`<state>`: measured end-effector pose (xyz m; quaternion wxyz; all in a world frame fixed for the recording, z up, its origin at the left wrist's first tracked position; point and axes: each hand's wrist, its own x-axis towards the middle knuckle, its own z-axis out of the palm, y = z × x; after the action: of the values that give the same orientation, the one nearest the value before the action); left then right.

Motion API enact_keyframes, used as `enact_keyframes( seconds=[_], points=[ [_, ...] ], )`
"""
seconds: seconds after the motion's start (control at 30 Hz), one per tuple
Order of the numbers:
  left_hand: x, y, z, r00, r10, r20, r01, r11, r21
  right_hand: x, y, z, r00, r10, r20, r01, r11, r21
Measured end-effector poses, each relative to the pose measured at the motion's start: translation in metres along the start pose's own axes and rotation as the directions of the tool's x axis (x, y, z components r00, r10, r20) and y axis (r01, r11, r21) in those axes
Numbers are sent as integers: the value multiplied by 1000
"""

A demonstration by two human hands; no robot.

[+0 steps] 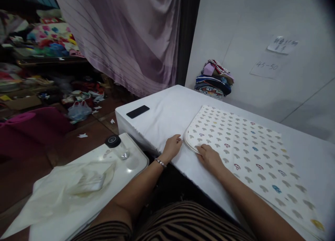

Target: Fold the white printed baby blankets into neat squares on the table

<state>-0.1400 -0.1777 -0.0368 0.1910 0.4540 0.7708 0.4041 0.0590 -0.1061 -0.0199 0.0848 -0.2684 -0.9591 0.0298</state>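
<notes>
A folded cloth with rounded corners lies on the white-covered table. It is white, printed with grey mushroom-like shapes and a few red, blue and yellow ones. My right hand is at its near left edge, with thumb and fingers closed on the layered border. Just left of the rounded corner, my left hand is over the white cover, its fingers loosely bent and apart from the cloth. Nothing shows in the left hand. A bracelet circles my left wrist.
A black phone lies at the table's far left. On a smaller white table are a black-lidded clear jar and a pale plastic sheet. Folded fabrics are stacked by the wall. A purple curtain hangs behind.
</notes>
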Motion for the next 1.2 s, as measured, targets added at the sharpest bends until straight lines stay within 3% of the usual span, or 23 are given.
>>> enact_keyframes(
  seconds=[0.17, 0.27, 0.4, 0.53, 0.63, 1.2],
  points=[
    [7, 14, 11, 966, -185, 182, 234, 923, -306, 19, -10, 3, 998, 62, 16, -63, 995, 72],
    [9, 21, 12, 937, -225, 267, 320, 859, -399, 28, -10, 6, 997, 80, -4, -77, 962, 263],
    [9, 26, 11, 904, -291, 315, 414, 783, -464, 37, -4, 13, 989, 143, -41, -96, 828, 553],
    [12, 26, 15, 913, -284, 292, 394, 802, -450, 43, 0, 19, 975, 221, -29, -132, 676, 725],
    [14, 24, 19, 925, -267, 269, 363, 830, -424, 47, 1, 20, 963, 270, -1, -174, 623, 763],
    [11, 22, 20, 932, -235, 276, 346, 806, -481, 46, -8, 22, 938, 308, -159, -110, 700, 706]
  ],
)
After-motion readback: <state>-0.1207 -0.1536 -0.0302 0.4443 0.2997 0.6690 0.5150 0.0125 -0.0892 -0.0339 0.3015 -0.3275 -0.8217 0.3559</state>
